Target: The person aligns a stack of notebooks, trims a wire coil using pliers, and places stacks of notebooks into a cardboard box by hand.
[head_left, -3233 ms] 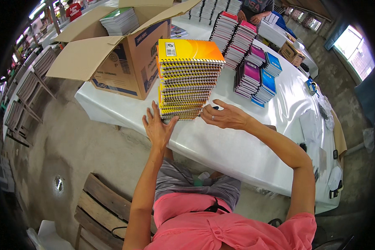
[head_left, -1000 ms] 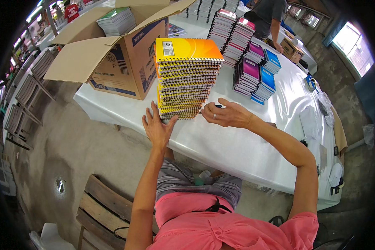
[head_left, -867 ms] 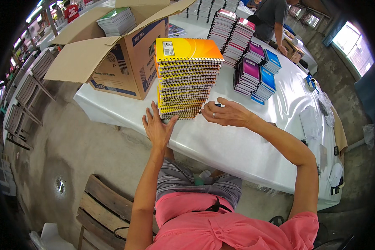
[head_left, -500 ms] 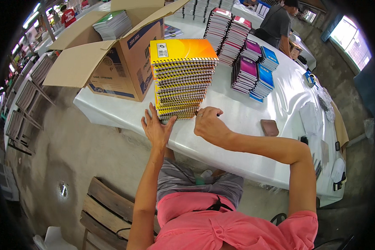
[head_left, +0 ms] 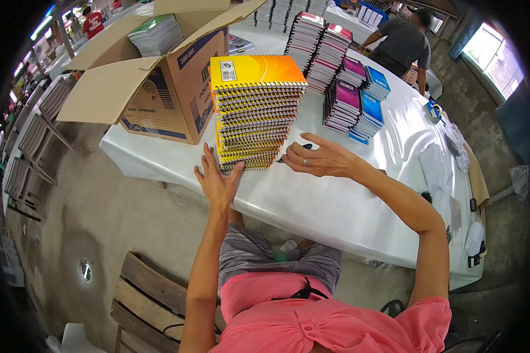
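Observation:
A tall stack of spiral notebooks with yellow-orange covers stands in front of me, its coil edges facing me. My left hand rests at the stack's lower left corner, fingers spread, the thumb against the bottom coils. To the right of the stack's base is my right hand, closed around a slim dark tool. The tool's dark tip shows close to the lowest coils; most of it is hidden by my fingers, so its kind is unclear.
An opened cardboard box holding notebooks stands left of the stack. Purple notebooks, blue notebooks and taller red-edged stacks stand behind to the right. A person in grey is beyond the white table. A wooden chair is at lower left.
My right hand has turned and opened up slightly, moving a little right, with the dark tool still in it. My left hand stays at the stack. The person in grey has shifted.

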`<state>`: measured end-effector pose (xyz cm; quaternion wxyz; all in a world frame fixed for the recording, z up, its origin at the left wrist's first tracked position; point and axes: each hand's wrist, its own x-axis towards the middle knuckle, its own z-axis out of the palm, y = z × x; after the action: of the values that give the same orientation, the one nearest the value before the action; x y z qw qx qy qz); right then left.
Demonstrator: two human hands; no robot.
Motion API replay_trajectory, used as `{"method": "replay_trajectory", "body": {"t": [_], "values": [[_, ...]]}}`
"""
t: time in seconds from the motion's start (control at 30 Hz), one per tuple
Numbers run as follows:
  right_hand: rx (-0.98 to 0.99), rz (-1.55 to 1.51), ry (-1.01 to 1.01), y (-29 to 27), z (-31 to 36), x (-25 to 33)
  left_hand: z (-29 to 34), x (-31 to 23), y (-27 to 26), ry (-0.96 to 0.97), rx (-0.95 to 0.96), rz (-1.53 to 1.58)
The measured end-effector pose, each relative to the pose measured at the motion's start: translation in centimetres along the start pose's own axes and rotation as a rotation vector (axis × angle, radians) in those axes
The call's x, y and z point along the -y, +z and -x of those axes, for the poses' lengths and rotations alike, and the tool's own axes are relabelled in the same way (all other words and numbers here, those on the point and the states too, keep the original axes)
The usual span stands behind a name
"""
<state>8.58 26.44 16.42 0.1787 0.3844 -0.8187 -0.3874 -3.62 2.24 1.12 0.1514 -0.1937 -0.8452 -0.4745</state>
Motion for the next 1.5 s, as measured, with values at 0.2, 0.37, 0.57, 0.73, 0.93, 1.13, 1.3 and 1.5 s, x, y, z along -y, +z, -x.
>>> {"method": "replay_trajectory", "body": {"t": [0.2, 0.37, 0.57, 0.73, 0.93, 1.13, 1.3, 1.5], "values": [[-0.049, 0.104, -0.048, 0.8, -0.6, -0.6, 0.0, -0.1, -0.1, -0.019, 0.022, -0.008], [-0.09, 0.13, -0.055, 0.5, -0.8, -0.7, 0.2, -0.1, -0.1, 0.009, 0.001, -0.031], [0.077, 0.023, 0.259, -1.6, -2.5, 3.5, 0.3, -0.2, -0.1, -0.007, 0.018, -0.018], [0.488, 0.046, 0.611, -2.9, -5.2, 7.3, 0.2, 0.1, -0.1, -0.004, 0.0, -0.034], [0.086, -0.116, 0.281, -3.6, -1.1, 0.0, 0.3, -0.4, -0.1, -0.009, 0.009, -0.025], [-0.024, 0.105, -0.003, -1.3, -0.2, -0.8, 0.3, -0.1, -0.1, -0.007, 0.003, -0.041], [-0.071, 0.142, -0.019, -0.2, -0.4, -1.0, 0.2, 0.0, 0.0, 0.003, 0.007, -0.038], [-0.035, 0.016, 0.134, -1.7, -1.6, 1.1, 0.3, -0.2, 0.1, -0.006, 0.017, -0.025]]}}
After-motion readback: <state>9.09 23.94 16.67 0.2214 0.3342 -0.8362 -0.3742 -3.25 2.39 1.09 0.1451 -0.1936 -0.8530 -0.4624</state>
